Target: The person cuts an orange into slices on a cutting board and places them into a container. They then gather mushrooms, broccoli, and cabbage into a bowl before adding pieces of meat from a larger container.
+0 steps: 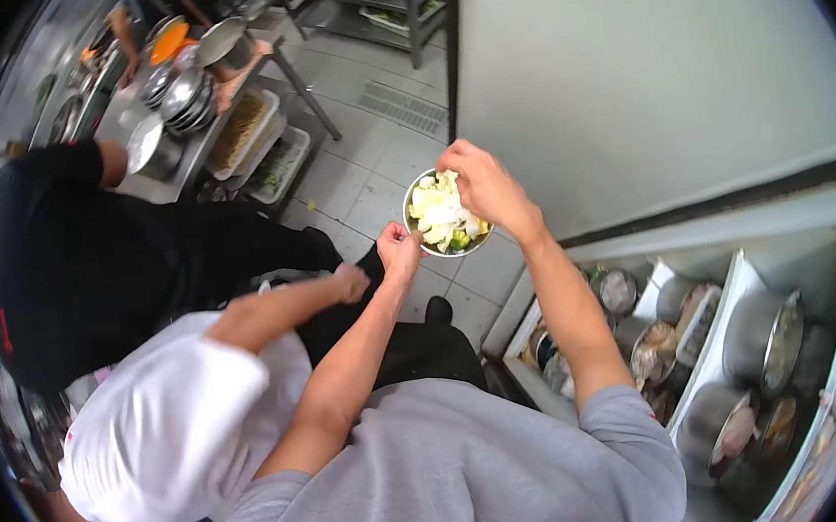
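Note:
A round metal bowl is held up in front of me, filled with pale yellow-white leafy pieces that look like chopped cabbage, with some green broccoli-like pieces near its lower edge. My left hand grips the bowl by its lower left rim, thumb over the edge. From the upper right, my right hand reaches over the bowl, its fingers bent down onto the leafy pieces. What lies between those fingertips is hidden.
An open fridge at lower right holds several metal pots. Its pale door stands at upper right. Co-workers in a white shirt and black shirt are close on my left. Beyond them, a metal table carries stacked bowls and pots.

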Demonstrator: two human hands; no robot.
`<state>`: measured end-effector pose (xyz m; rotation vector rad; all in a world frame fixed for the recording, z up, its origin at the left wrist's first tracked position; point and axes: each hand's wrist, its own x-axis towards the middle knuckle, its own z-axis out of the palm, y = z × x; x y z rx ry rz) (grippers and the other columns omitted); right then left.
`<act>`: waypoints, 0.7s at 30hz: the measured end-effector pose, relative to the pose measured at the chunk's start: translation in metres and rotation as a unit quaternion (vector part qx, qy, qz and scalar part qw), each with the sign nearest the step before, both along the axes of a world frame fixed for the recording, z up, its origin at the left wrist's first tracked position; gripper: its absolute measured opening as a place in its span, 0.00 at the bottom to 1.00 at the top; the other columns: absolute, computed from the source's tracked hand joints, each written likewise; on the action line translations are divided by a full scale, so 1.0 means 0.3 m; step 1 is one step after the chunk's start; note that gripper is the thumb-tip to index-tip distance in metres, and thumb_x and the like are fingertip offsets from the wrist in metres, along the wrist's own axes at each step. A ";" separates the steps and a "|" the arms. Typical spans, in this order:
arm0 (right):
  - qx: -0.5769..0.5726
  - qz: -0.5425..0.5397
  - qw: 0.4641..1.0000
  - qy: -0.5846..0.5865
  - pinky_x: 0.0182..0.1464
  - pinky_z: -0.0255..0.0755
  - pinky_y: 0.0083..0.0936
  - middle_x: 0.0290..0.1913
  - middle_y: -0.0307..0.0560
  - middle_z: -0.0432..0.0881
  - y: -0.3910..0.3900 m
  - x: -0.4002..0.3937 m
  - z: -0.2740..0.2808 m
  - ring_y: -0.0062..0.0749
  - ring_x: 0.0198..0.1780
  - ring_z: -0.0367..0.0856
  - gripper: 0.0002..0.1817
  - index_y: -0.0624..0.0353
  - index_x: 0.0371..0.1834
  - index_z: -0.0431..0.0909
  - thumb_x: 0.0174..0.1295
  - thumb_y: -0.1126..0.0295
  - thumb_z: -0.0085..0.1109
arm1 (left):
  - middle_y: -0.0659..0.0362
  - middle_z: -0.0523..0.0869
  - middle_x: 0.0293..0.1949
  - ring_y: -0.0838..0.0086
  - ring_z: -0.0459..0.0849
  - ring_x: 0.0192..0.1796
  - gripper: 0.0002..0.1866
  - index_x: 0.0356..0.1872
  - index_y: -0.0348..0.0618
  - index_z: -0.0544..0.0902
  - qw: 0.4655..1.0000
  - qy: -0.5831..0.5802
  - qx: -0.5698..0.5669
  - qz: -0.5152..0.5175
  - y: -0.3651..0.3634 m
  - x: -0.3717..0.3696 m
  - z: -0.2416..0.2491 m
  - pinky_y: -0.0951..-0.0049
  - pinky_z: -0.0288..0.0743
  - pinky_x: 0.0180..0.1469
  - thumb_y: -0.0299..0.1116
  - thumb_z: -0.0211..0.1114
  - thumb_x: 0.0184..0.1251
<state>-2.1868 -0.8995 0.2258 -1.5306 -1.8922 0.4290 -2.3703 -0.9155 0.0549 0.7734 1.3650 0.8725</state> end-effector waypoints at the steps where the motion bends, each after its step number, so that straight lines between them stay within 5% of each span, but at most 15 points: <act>1: 0.048 0.032 0.998 -0.017 0.44 0.75 0.43 0.35 0.55 0.80 0.084 -0.021 0.014 0.55 0.42 0.80 0.08 0.62 0.38 0.80 0.56 0.81 0.55 | 0.60 0.78 0.24 0.77 0.79 0.24 0.10 0.25 0.43 0.71 1.000 0.008 0.000 0.012 0.009 -0.035 0.013 0.74 0.81 0.22 0.17 0.63 0.52; 5: 0.081 0.022 0.966 -0.243 0.43 0.81 0.47 0.36 0.59 0.82 0.443 -0.067 0.119 0.56 0.42 0.84 0.06 0.64 0.32 0.80 0.51 0.80 0.56 | 0.58 0.79 0.27 0.75 0.80 0.25 0.10 0.26 0.42 0.70 0.997 0.023 0.006 0.077 0.018 -0.179 0.041 0.74 0.82 0.23 0.18 0.63 0.51; 7: 0.194 0.033 0.904 -0.379 0.38 0.80 0.41 0.34 0.52 0.85 0.630 -0.013 0.077 0.45 0.39 0.88 0.04 0.58 0.25 0.83 0.54 0.76 0.58 | 0.60 0.78 0.27 0.75 0.81 0.26 0.10 0.25 0.42 0.69 0.995 0.032 0.011 0.098 -0.003 -0.270 0.022 0.72 0.82 0.24 0.18 0.63 0.53; 9: 0.116 -0.007 0.848 -0.517 0.38 0.78 0.34 0.33 0.44 0.89 0.741 0.037 0.080 0.36 0.40 0.90 0.06 0.47 0.25 0.88 0.56 0.69 0.62 | 0.60 0.78 0.27 0.74 0.81 0.27 0.10 0.25 0.43 0.69 0.993 0.027 0.033 0.109 -0.045 -0.380 0.035 0.71 0.82 0.25 0.19 0.63 0.54; 10: 0.014 -0.026 0.814 -0.581 0.44 0.77 0.38 0.37 0.39 0.90 0.790 0.063 0.045 0.33 0.42 0.90 0.08 0.43 0.30 0.90 0.61 0.66 0.60 | 0.60 0.78 0.27 0.74 0.82 0.27 0.11 0.24 0.44 0.69 0.993 0.032 0.028 0.110 -0.080 -0.429 0.069 0.71 0.82 0.25 0.19 0.63 0.54; 12: -0.013 -0.041 0.776 -0.629 0.53 0.73 0.54 0.43 0.42 0.91 0.763 0.055 0.027 0.38 0.48 0.89 0.12 0.44 0.38 0.91 0.64 0.64 0.55 | 0.61 0.78 0.28 0.73 0.82 0.28 0.11 0.24 0.45 0.69 0.993 0.042 0.009 0.114 -0.161 -0.540 0.093 0.71 0.82 0.25 0.19 0.64 0.55; 13: -0.144 -0.058 0.744 -0.650 0.65 0.62 0.61 0.58 0.34 0.86 0.760 0.015 0.045 0.34 0.61 0.82 0.17 0.40 0.56 0.86 0.72 0.63 0.50 | 0.61 0.78 0.29 0.74 0.82 0.28 0.11 0.25 0.45 0.69 0.992 0.047 -0.003 0.119 -0.201 -0.594 0.085 0.71 0.82 0.25 0.19 0.64 0.55; 14: -0.172 -0.067 0.733 -0.655 0.69 0.56 0.62 0.63 0.34 0.83 0.782 0.027 0.002 0.35 0.65 0.80 0.18 0.41 0.60 0.84 0.73 0.62 0.48 | 0.61 0.78 0.29 0.74 0.82 0.28 0.11 0.25 0.45 0.69 0.991 0.047 0.003 0.126 -0.238 -0.655 0.054 0.72 0.82 0.25 0.19 0.64 0.55; 17: -0.284 -0.011 0.655 -0.700 0.72 0.52 0.61 0.73 0.37 0.74 0.723 -0.061 0.133 0.38 0.74 0.69 0.27 0.41 0.70 0.76 0.71 0.47 0.51 | 0.62 0.78 0.27 0.75 0.81 0.27 0.11 0.27 0.45 0.70 0.986 0.050 -0.008 0.157 -0.357 -0.814 0.001 0.72 0.82 0.24 0.18 0.63 0.55; 19: -0.292 -0.096 0.602 -0.737 0.71 0.51 0.62 0.75 0.38 0.71 0.861 0.041 -0.071 0.39 0.77 0.64 0.32 0.43 0.73 0.72 0.68 0.44 0.54 | 0.58 0.78 0.30 0.72 0.83 0.28 0.11 0.26 0.43 0.69 0.985 0.050 -0.026 0.161 -0.439 -0.909 -0.023 0.71 0.83 0.24 0.17 0.63 0.54; 21: -0.250 -0.108 0.603 -0.750 0.65 0.55 0.61 0.68 0.39 0.78 0.858 0.032 -0.115 0.42 0.71 0.73 0.29 0.47 0.68 0.77 0.69 0.47 0.55 | 0.57 0.79 0.31 0.70 0.85 0.29 0.11 0.26 0.42 0.69 0.984 0.045 -0.040 0.169 -0.505 -0.982 -0.038 0.71 0.84 0.24 0.17 0.62 0.54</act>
